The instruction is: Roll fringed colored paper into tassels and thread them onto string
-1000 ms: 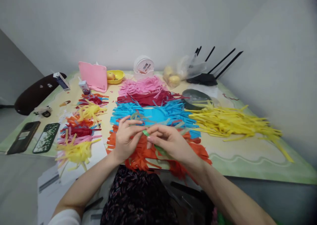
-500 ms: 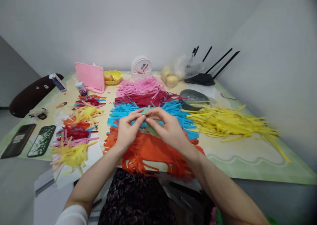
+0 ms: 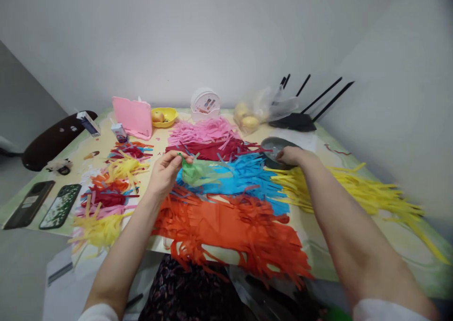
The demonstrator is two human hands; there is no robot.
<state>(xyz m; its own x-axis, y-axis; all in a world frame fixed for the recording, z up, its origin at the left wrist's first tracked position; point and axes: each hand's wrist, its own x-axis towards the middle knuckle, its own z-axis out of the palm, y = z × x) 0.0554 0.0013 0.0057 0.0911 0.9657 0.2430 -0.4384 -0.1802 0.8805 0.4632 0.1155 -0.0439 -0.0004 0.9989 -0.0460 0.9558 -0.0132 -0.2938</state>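
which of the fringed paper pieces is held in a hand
The green fringed paper piece, pinched at its top in the left hand; the other colours all lie on the table.

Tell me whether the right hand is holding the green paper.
No: the left hand pinches the green paper, while the right hand is at the dark dish.

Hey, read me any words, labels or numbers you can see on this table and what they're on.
No text is readable.
White tub label: printed, too blurred.
Small carton: printed, too blurred.
Blue-and-white box: too blurred.
Green paper in left hand: no print.
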